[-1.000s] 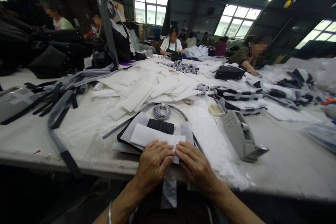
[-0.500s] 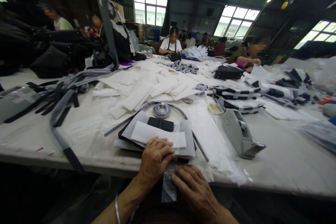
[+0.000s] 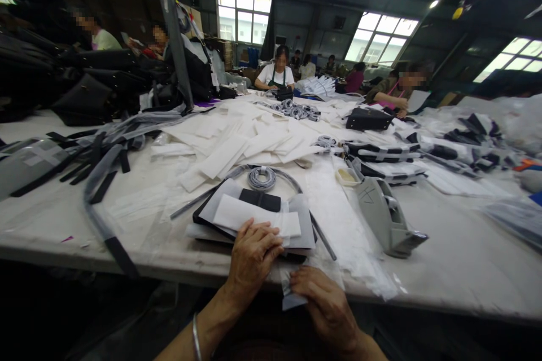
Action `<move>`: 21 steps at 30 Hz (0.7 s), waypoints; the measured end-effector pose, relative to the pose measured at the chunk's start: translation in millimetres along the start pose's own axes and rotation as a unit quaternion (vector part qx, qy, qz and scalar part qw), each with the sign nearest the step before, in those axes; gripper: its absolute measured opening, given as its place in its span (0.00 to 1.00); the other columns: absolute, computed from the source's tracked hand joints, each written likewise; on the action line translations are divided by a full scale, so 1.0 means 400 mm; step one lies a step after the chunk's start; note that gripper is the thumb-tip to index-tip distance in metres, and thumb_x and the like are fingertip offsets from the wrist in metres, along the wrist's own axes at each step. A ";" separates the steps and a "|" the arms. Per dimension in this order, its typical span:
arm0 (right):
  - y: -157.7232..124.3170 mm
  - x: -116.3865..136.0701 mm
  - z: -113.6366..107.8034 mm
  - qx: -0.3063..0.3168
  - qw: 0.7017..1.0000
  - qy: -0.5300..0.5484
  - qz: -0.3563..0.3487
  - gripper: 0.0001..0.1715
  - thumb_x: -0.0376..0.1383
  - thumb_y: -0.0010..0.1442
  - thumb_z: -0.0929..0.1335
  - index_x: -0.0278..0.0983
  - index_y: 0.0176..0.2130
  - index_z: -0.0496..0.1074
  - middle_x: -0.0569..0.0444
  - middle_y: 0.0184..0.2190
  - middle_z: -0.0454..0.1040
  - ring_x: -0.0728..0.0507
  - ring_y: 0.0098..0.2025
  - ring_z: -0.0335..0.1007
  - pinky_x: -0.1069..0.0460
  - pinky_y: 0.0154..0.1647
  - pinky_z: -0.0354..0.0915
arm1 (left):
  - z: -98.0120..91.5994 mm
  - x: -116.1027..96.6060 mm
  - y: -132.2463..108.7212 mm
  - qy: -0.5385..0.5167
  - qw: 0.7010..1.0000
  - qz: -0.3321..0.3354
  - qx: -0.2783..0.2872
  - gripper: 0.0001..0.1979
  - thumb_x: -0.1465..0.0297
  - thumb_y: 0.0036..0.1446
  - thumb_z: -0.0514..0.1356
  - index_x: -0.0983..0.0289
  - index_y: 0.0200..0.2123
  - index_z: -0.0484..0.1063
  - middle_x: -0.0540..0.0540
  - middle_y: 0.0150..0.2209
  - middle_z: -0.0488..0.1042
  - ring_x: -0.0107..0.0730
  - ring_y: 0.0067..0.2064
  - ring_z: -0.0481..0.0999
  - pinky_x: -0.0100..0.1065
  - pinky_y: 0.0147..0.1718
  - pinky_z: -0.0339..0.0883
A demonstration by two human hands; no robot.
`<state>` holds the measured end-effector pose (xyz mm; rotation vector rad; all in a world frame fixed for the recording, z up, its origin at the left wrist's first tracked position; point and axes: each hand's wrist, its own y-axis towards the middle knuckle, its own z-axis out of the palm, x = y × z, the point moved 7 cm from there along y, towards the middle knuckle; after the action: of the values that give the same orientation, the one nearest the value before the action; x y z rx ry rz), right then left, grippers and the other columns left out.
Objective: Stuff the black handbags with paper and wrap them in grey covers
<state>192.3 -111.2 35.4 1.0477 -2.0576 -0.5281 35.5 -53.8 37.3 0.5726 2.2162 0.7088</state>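
Observation:
A black bag lies at the table's front edge with grey sheet material on it and a folded white sheet on top. My left hand rests on the right part of the white sheet, its fingers stretched out and lying flat. Just right of it and lower, my right hand has its fingers closed on a clear plastic strip that hangs over the edge. Behind the bag sits a coiled grey-wrapped cord, with a grey-wrapped strap curving around the bag.
A grey tape dispenser stands to the right, beside a small dish. White sheets are piled behind. Wrapped straps and black bags lie left. Several people sit farther back.
My right hand has moved slightly right and its fingers have closed on the clear strip, whose lower end is now folded up. My left hand has stayed on the white sheet.

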 end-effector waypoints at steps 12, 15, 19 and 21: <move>0.152 0.034 -0.018 0.059 0.989 -0.105 -0.090 0.18 0.25 0.67 0.58 0.39 0.44 0.72 0.51 0.46 0.80 0.43 0.57 0.71 0.40 0.68 0.60 | 0.000 -0.029 -0.013 0.037 0.997 0.030 -0.062 0.07 0.70 0.68 0.57 0.58 0.39 0.75 0.49 0.41 0.81 0.37 0.49 0.78 0.46 0.59 0.57; 0.164 0.049 -0.014 0.097 0.986 -0.094 -0.095 0.18 0.23 0.66 0.57 0.37 0.44 0.72 0.52 0.43 0.80 0.45 0.56 0.71 0.42 0.69 0.58 | 0.007 -0.032 -0.014 0.043 0.996 0.044 -0.064 0.09 0.72 0.68 0.55 0.58 0.39 0.75 0.48 0.41 0.81 0.35 0.49 0.78 0.43 0.58 0.57; 0.175 0.031 -0.028 0.063 0.992 -0.092 -0.064 0.19 0.22 0.64 0.58 0.38 0.45 0.69 0.51 0.44 0.79 0.46 0.52 0.74 0.43 0.67 0.61 | -0.002 -0.037 -0.009 0.053 0.996 0.046 -0.050 0.10 0.74 0.67 0.54 0.57 0.40 0.75 0.47 0.43 0.81 0.34 0.49 0.78 0.42 0.59 0.56; 0.184 -0.003 -0.031 0.044 0.995 -0.088 -0.026 0.19 0.22 0.63 0.58 0.39 0.45 0.69 0.51 0.43 0.79 0.46 0.47 0.76 0.44 0.63 0.65 | -0.014 -0.044 -0.006 0.045 0.997 0.057 -0.037 0.14 0.77 0.67 0.51 0.57 0.45 0.74 0.47 0.45 0.81 0.33 0.50 0.77 0.41 0.58 0.57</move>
<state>165.3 -67.8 90.1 1.1447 -2.2296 -0.5783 42.1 -67.6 48.1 0.6449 2.2425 0.8887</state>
